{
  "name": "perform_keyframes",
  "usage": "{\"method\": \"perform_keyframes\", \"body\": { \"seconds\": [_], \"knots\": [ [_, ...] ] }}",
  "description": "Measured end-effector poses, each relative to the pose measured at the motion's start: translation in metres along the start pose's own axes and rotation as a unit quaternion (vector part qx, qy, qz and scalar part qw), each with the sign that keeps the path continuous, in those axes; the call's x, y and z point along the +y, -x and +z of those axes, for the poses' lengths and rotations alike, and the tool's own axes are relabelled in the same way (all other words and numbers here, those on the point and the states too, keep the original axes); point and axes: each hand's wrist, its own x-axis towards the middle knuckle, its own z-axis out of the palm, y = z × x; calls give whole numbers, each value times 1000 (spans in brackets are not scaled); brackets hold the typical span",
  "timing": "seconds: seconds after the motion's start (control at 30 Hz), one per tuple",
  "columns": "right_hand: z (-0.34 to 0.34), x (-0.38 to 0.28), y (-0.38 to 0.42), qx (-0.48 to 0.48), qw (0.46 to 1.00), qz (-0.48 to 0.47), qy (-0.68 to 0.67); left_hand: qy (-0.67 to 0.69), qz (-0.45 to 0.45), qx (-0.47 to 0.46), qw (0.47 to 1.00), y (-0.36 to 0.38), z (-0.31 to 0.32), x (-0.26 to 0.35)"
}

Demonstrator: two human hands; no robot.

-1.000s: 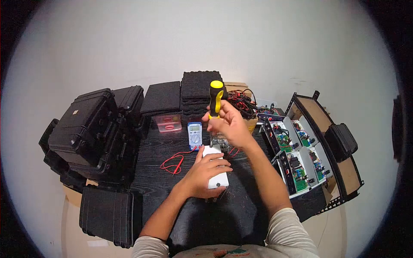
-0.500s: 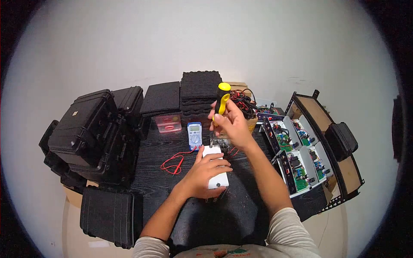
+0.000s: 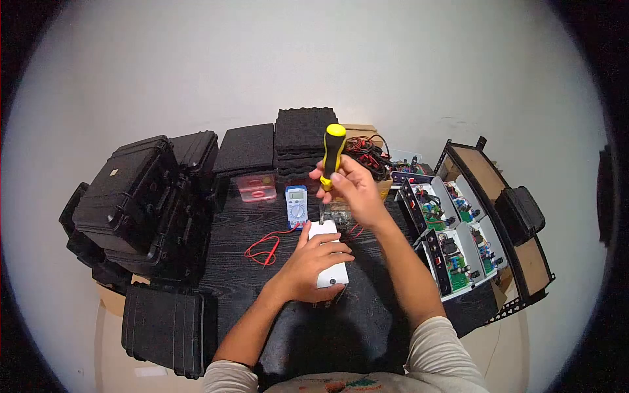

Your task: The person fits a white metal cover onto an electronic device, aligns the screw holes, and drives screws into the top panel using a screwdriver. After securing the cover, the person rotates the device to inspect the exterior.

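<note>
Yellow-and-black screwdriver (image 3: 331,154) in my right hand (image 3: 350,190); fingers wrapped round the lower handle, shaft pointing down, tip at the far end of the white box (image 3: 329,257), just beyond my left fingertips; can't tell if the tip is seated in a screw, too small to read. Left hand (image 3: 313,262) lies flat on the box, fingers spread over its top, pinning it to the black table (image 3: 242,268). Multimeter (image 3: 297,205) sits just past the left fingertips, red lead (image 3: 265,249) looped beside the left thumb side; open boards (image 3: 452,242) well off to the right of my right hand; black cases (image 3: 131,203) far left.

Step, as I judge it: working a screw at the box's far end. Next move calls for keeping the driver upright on the screw, steady downward pressure, left hand firm so the box doesn't skate.
</note>
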Motion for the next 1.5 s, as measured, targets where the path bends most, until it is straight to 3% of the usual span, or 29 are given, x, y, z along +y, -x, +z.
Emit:
{"method": "perform_keyframes", "body": {
  "seconds": [0.13,0.27,0.4,0.5,0.63,0.77,0.87,1.13,1.33,1.5],
  "knots": [
    [0,1,1,-1,999,-7,33,3,8,7,1000,0,2,-2],
    [4,7,1,30,984,-83,154,-4,12,8,1000,-1,0,-1],
    [-2,7,1,-4,1000,-16,3,-4,13,11,1000,0,1,-2],
    [-7,10,-1,-24,997,-30,68,-5,9,10,1000,0,0,-1],
    [5,1,4,34,997,-19,63,-3,8,7,1000,0,0,0],
    [1,1,3,45,994,32,99,-5,14,11,1000,0,1,-1],
    [-13,6,1,-34,998,14,-45,-5,14,9,1000,1,1,-2],
    [-2,3,2,24,995,-25,99,-8,6,-2,1000,0,1,-2],
    [-10,5,-1,-10,999,33,9,-3,7,6,1000,1,3,-3],
    [-2,-1,3,14,998,11,55,-8,9,5,1000,0,2,-2]
  ]
}}
